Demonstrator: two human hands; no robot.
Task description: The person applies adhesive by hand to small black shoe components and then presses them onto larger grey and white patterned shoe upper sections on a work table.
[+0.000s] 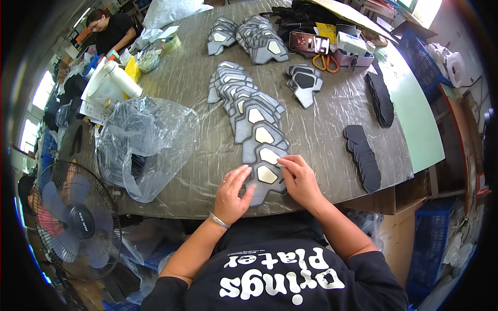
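Note:
At the near table edge lies a grey, dark-edged padded piece with a cream patch [267, 174], the closest of a long overlapping row of grey pieces [254, 115]. My left hand [233, 193] rests at this piece's left edge, fingers stretched out and thumb apart, holding nothing I can see. On the opposite side, my right hand [301, 181] has its fingers bent and drawn together by the upper right edge of the piece. A small pale spot shows at those fingertips; what they hold is too small to tell.
Left are a clear plastic bag [148, 140] and a standing fan [78, 220]. Black die-cut pieces [363, 158] overlap at right. More grey piles [262, 39], a phone [308, 42] and orange-handled scissors [326, 63] lie farther back. Another person [111, 31] sits far left.

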